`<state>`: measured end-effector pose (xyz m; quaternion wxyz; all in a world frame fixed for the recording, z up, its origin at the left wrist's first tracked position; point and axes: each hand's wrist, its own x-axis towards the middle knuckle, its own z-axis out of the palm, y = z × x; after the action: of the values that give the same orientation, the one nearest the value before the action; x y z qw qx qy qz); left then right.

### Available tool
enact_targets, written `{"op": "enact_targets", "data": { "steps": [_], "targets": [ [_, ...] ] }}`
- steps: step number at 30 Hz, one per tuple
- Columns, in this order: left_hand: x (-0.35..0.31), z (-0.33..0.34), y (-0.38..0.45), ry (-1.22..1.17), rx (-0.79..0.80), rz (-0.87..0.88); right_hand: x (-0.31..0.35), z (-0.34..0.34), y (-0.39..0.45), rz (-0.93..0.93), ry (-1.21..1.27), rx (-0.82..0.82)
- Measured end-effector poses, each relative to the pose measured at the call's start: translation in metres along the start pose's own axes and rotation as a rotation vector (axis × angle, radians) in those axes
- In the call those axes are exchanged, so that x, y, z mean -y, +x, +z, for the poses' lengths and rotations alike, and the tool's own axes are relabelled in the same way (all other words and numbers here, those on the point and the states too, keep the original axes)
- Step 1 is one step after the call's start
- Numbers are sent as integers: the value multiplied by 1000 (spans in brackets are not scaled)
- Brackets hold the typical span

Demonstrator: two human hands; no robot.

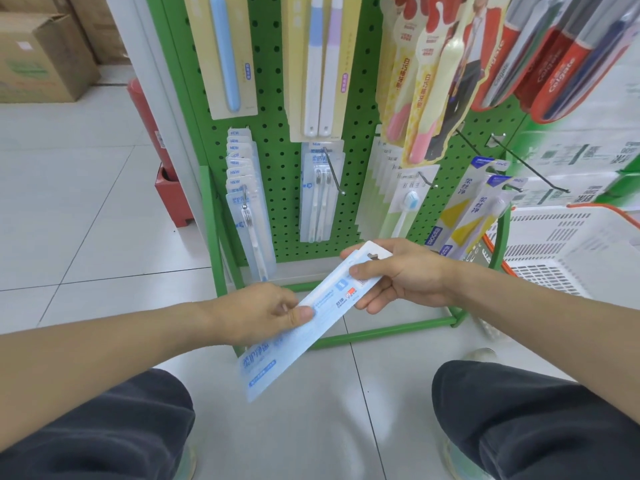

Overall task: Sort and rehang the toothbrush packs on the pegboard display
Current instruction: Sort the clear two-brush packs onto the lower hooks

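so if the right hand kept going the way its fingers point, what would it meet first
The right hand points left and slightly down along the toothbrush pack it grips, so it would probably first meet the left hand holding the same pack; depth is unclear.

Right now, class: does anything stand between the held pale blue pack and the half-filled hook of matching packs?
Nothing visible does. Both hands hold the pale blue pack below the board; the half-filled hook juts out with its tip bare.

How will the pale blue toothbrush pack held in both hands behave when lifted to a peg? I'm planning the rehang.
The pale blue toothbrush pack is long, thin and flat, so it is probably light and somewhat bendy. It looks glossy, so possibly slippery; the right hand pinches it near the hang slot, the left hand at mid-length. Held by one end alone, it would likely sag or swing.
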<state>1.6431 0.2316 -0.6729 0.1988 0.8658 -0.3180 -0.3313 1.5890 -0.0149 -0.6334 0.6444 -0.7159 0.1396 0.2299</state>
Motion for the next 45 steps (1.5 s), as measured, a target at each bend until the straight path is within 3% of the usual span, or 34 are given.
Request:
{"op": "enact_targets", "data": {
  "steps": [6,10,14,18,20,28,33,45],
  "targets": [
    [-26,8,9,259,-128,228,4,11,0,75,151,-121],
    [-31,10,15,293,-293,154,11,15,1,50,362,-100],
    [-28,-6,20,48,-418,36,15,15,-2,-104,304,43],
    [-24,-9,19,-561,-324,156,12,17,2,-342,58,-162],
    [-29,-10,20,-668,-403,219,12,17,4,-420,-26,-212],
    [-35,-21,26,-630,-555,322,15,21,11,-554,-34,-302],
    [-37,-22,32,-626,-620,305,16,19,15,-528,-45,-373],
    [-31,-26,39,-403,-732,276,14,20,27,-600,-218,-297]
  ]
}}
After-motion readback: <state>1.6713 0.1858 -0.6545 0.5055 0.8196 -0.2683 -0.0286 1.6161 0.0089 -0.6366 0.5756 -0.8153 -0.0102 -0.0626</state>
